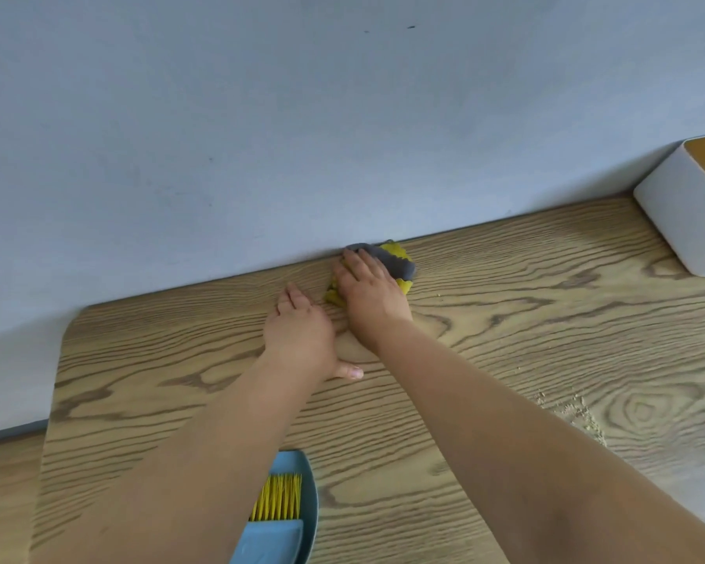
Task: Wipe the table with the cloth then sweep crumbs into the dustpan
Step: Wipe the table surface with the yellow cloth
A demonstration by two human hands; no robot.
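Cloth point(395, 262) bunched, grey over yellow, at counter point(505, 319) back edge against wall. Right hand point(369, 293) fingers flat, pressing it. Left hand point(302, 331) fingers straight, flat on counter beside.

My right hand point(369, 289) presses the cloth point(395, 262) flat against the worktop point(505, 319) by the wall; my left hand point(302, 335) rests flat beside it, crumbs point(578, 413) lying to the right.
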